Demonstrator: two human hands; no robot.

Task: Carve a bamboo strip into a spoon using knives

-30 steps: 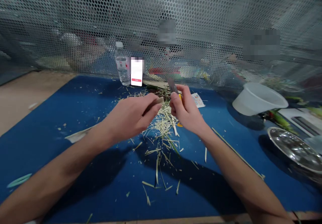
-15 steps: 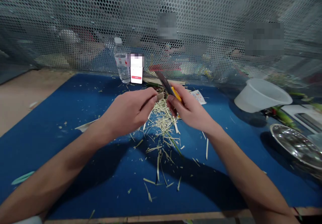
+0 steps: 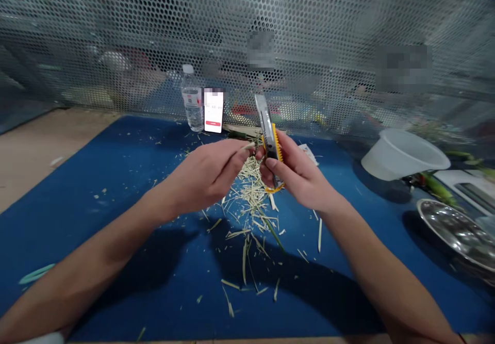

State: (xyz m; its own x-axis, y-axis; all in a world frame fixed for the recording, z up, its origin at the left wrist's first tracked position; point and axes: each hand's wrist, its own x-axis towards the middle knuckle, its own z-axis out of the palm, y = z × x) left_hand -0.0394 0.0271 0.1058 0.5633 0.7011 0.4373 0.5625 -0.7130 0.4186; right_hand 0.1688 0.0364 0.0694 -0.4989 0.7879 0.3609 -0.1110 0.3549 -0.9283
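Note:
My right hand (image 3: 297, 176) is wrapped around a yellow-and-metal utility knife (image 3: 266, 127), whose blade end points up and away from me. My left hand (image 3: 211, 174) pinches a pale strip of plant stem (image 3: 248, 146); the rest of it is hidden by the fingers. The strip's tip comes close to the right fingertips, and whether they touch I cannot tell. Below both hands lies a loose heap of pale green shavings (image 3: 253, 195), with longer slivers scattered toward me.
On the blue mat (image 3: 135, 292) a water bottle (image 3: 192, 104) and a lit phone (image 3: 213, 112) stand by the perforated metal screen (image 3: 147, 29). A white plastic tub (image 3: 381, 156) and a steel bowl (image 3: 436, 223) are at the right. A teal loop (image 3: 36, 274) lies at left.
The knife has swung from leaning left to nearly upright, showing its metal side. My left hand has shifted slightly right, still pinching the pale strip. The view has tilted slightly.

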